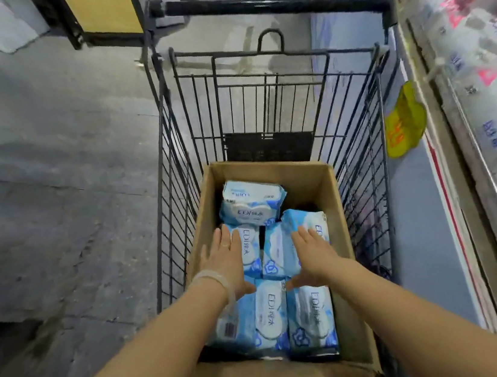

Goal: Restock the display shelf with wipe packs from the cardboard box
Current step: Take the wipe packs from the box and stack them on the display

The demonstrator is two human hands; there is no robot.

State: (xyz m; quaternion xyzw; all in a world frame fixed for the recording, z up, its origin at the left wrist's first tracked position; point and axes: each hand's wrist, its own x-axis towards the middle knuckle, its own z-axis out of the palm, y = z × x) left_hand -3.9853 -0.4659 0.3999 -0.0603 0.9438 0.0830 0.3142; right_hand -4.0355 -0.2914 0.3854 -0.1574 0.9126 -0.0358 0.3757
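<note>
- Packs [270, 315] are lying in the box [335, 208], under both hands.
- Left hand [225, 264] and right hand [311, 254] are reaching in, fingers [226, 237] apart, gripping nothing.
- Several packs are remaining; restocking looks unfinished.

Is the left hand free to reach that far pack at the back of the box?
Probably yes. The left hand is already inside the open cardboard box, and the far pack lies uncovered just beyond its fingertips.
</note>
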